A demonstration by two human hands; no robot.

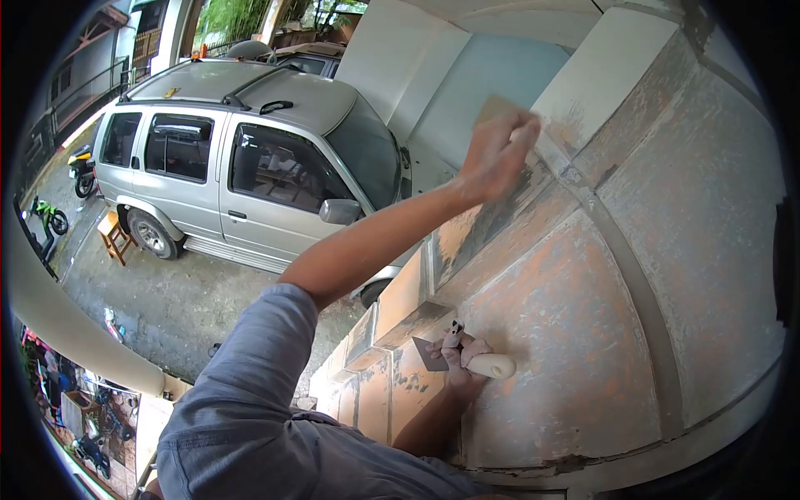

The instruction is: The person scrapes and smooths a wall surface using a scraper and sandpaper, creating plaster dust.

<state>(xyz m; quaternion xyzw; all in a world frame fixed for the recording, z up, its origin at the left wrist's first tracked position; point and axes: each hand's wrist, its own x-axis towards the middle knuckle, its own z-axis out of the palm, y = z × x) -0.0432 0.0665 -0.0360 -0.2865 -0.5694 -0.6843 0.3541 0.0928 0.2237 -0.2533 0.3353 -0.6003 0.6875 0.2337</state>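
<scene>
My left hand (498,154) is up at the ledge of the wall, smeared by motion, its fingers closed on a flat tan piece (497,108) whose kind I cannot make out. Lower down, my right hand (462,362) wraps round a putty knife (493,365) with a cream handle. The knife's thin grey blade (430,354) points to the left, away from the handle. Pale dust or filler coats the right fingers. Beside both hands is the wall (567,333), patched with grey and orange and crossed by grey bands.
A silver car (275,167) is parked to the left of the wall. A wooden stool (114,237) stands near its rear wheel, with motorbikes (50,218) farther left. A pale round column (83,342) crosses the lower left. Stepped blocks (408,304) jut from the wall's edge.
</scene>
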